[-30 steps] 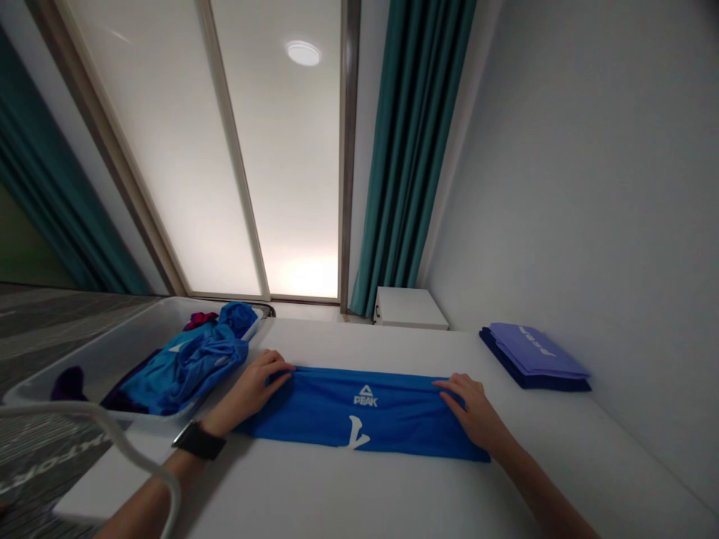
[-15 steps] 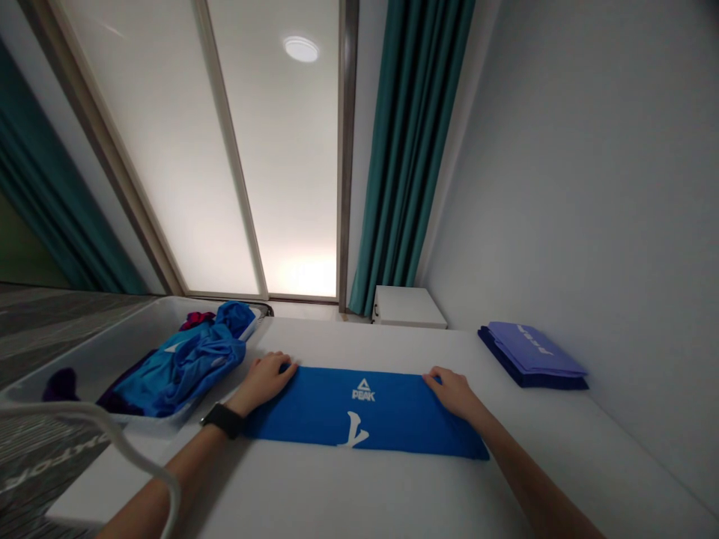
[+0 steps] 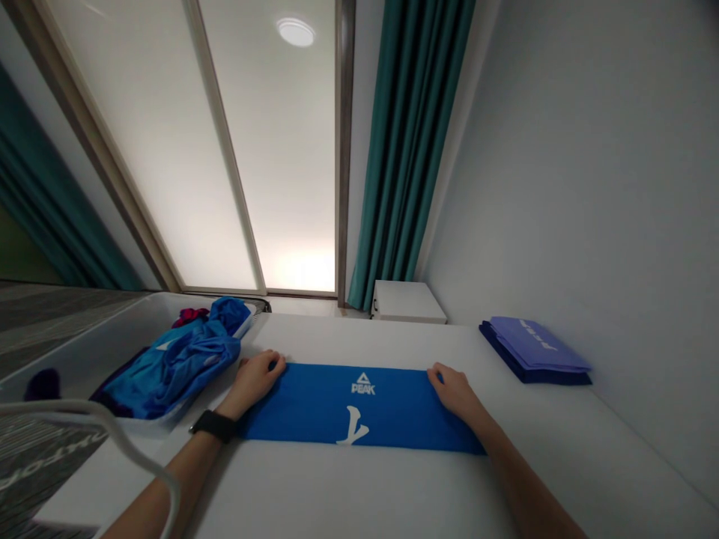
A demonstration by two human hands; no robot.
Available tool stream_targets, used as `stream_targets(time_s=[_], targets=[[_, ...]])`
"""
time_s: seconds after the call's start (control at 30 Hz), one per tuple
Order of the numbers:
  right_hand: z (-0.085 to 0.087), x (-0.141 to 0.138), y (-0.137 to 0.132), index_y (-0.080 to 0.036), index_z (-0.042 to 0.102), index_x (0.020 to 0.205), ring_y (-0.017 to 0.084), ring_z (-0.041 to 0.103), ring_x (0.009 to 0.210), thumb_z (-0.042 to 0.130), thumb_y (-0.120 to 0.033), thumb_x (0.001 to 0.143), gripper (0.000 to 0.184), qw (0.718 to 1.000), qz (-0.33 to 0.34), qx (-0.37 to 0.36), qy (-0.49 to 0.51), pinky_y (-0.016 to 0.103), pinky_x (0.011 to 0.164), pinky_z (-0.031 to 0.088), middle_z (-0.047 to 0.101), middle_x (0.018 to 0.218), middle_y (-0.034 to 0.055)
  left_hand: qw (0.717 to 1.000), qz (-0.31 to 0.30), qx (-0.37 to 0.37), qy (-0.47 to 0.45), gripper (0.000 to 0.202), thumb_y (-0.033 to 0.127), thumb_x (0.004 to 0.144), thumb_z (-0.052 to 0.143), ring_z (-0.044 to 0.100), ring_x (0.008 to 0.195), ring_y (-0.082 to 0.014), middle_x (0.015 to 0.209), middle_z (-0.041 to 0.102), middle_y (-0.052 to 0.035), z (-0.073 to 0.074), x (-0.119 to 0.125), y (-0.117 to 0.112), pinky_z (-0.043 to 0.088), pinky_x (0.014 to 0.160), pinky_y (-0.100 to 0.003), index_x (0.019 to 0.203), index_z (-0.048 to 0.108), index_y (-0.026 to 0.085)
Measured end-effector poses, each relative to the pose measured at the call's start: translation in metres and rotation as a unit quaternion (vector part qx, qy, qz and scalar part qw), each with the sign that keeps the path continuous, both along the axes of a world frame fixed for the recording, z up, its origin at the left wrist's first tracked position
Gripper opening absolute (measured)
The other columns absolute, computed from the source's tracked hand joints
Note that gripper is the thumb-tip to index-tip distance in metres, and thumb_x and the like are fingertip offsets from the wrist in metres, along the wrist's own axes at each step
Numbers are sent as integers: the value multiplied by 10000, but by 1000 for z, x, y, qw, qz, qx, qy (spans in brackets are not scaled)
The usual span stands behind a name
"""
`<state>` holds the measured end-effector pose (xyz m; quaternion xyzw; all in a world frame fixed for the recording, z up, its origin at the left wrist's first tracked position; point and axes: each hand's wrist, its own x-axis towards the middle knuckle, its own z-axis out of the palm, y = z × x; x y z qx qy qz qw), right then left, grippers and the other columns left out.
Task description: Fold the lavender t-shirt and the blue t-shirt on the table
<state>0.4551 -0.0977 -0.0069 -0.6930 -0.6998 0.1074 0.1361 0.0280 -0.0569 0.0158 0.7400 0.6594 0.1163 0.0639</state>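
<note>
A bright blue garment (image 3: 359, 408) with a white PEAK logo lies folded into a long flat strip on the white table (image 3: 348, 494). My left hand (image 3: 255, 378) rests on its far left corner, fingers curled over the cloth edge, a black watch on that wrist. My right hand (image 3: 454, 391) lies on the far right corner, fingers bent down onto the fabric. Whether either hand pinches the cloth or only presses it does not show.
A white bin (image 3: 84, 352) at the left holds a heap of blue and purple clothes (image 3: 174, 359). A stack of folded purple and navy garments (image 3: 533, 350) sits at the back right by the wall. A white cabinet (image 3: 407, 302) and teal curtain stand behind.
Both hands slid away from me to the strip's far corners, and the far edge now lies flatter and straighter. The view tilted slightly.
</note>
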Motion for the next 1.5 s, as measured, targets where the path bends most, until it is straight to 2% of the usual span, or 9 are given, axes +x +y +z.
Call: stream_targets(time_s=[0.13, 0.3, 0.5, 0.67, 0.8, 0.97, 1.17, 1.3, 1.5], targets=[[-3, 0, 0, -214, 530, 765, 204, 624, 846, 368, -333, 960, 280, 1000, 18, 17, -18, 307, 767, 344, 689, 845, 40, 999, -16, 21, 43, 332, 344, 948, 368, 619, 909, -242, 882, 681, -73, -2, 2, -1, 366, 756, -323, 777, 607, 190], [-4, 1, -3, -214, 547, 810, 194, 624, 854, 379, -318, 966, 252, 999, 21, 26, -27, 300, 759, 350, 687, 883, 40, 997, -29, 40, 60, 372, 388, 966, 338, 613, 934, -265, 906, 677, -83, -6, 3, 0, 364, 797, -369, 821, 617, 190], [4, -5, -5, -206, 585, 866, 204, 585, 885, 369, -290, 983, 259, 990, 46, 86, -102, 309, 763, 348, 643, 928, 58, 987, -60, 98, 109, 372, 370, 979, 327, 584, 952, -274, 937, 658, -97, 8, 10, -7, 354, 837, -401, 908, 638, 179], [19, -34, -6, -194, 607, 926, 223, 564, 935, 356, -254, 998, 268, 970, 130, 115, -168, 342, 816, 338, 640, 958, 73, 973, -154, 130, 108, 325, 332, 991, 342, 557, 936, -245, 930, 631, -78, 19, 42, -11, 339, 866, -395, 955, 635, 196], [26, -66, 2, -183, 603, 942, 215, 575, 935, 367, -252, 1005, 254, 964, 179, 105, -169, 339, 835, 342, 652, 978, 70, 959, -249, 118, 62, 301, 332, 1005, 352, 556, 905, -216, 927, 617, -60, 15, 80, -7, 367, 845, -362, 945, 615, 199], [22, -83, 14, -178, 589, 935, 198, 594, 916, 379, -244, 1008, 233, 965, 201, 88, -140, 310, 824, 364, 664, 968, 59, 951, -293, 97, 28, 284, 337, 1009, 381, 572, 867, -194, 916, 618, -47, 7, 106, 0, 408, 820, -325, 902, 600, 192], [19, -80, 13, -185, 600, 922, 205, 604, 920, 336, -301, 1023, 306, 966, 217, 70, -122, 299, 831, 393, 673, 958, 75, 950, -308, 54, -5, 356, 395, 1017, 330, 601, 845, -190, 896, 632, -48, 9, 96, 5, 428, 786, -291, 901, 606, 202], [22, -78, 16, -187, 641, 925, 212, 634, 895, 315, -340, 1024, 373, 971, 203, 23, -125, 294, 803, 417, 701, 937, 95, 962, -272, 12, -30, 390, 413, 1006, 322, 611, 820, -201, 861, 647, -51, 12, 76, 8, 426, 760, -291, 851, 615, 208], [39, -76, 28, -208, 675, 885, 199, 662, 849, 321, -369, 1022, 412, 976, 195, -32, -92, 267, 721, 405, 725, 910, 79, 974, -225, -10, -35, 400, 408, 988, 327, 616, 776, -211, 820, 662, -60, 17, 41, 9, 418, 734, -293, 787, 609, 208]])
